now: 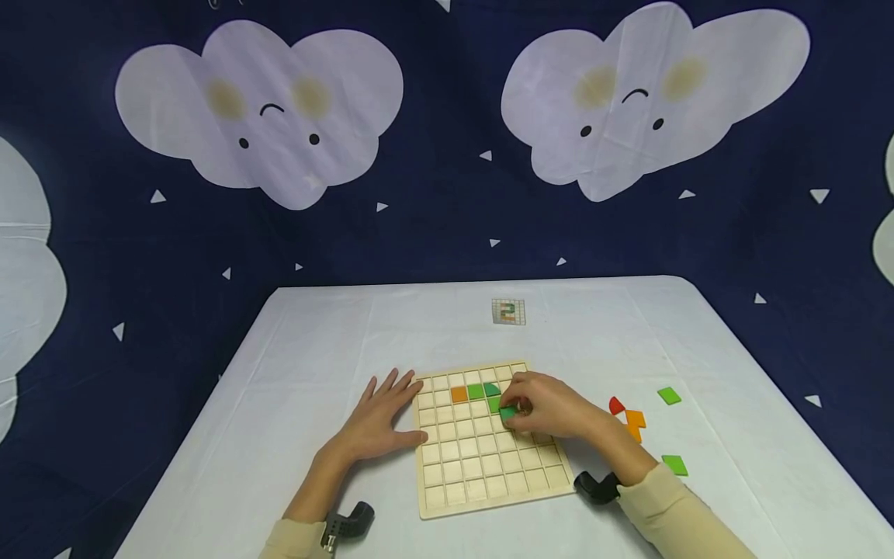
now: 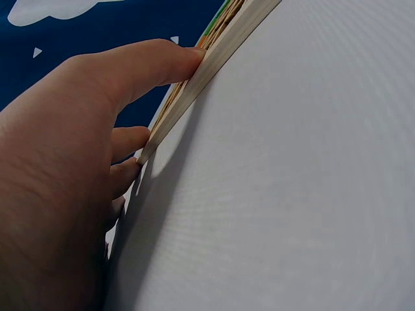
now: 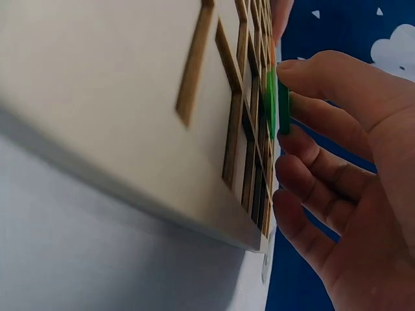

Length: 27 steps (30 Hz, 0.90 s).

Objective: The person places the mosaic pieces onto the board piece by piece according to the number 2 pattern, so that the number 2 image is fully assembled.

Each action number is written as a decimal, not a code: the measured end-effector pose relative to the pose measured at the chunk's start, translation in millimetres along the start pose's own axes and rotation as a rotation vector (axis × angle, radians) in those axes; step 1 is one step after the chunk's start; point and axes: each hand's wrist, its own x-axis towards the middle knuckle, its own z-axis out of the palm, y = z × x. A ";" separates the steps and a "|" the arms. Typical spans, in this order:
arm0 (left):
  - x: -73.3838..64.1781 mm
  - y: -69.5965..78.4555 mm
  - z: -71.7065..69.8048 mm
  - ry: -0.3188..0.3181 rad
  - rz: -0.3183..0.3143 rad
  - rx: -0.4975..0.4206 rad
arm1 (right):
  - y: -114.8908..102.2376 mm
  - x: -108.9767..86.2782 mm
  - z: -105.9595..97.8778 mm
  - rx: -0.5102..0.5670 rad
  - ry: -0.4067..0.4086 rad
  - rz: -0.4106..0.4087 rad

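Observation:
A wooden grid board lies on the table with an orange square tile, a light green square and a dark green round-edged tile in one row. Below that row sits another light green tile. Over the board's right part my right hand pinches a dark green tile between thumb and fingers, close to the grid surface. My left hand has its fingers spread at the board's left edge, the thumb touching the rim in the left wrist view.
Right of the board lie loose pieces: a red rounded tile, orange pieces, and two light green tiles. A small card with a gridded picture lies behind the board on the white table.

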 end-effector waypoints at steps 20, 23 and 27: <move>1.0 2.5 0.6 -0.007 -0.017 0.002 | -4.1 4.6 4.4 -0.067 -0.054 -0.083; 1.4 1.6 0.8 -0.006 -0.020 0.014 | -4.1 4.2 4.0 -0.079 -0.047 -0.097; 1.3 0.3 1.1 -0.004 -0.016 0.013 | -4.7 3.6 4.3 -0.093 -0.041 -0.107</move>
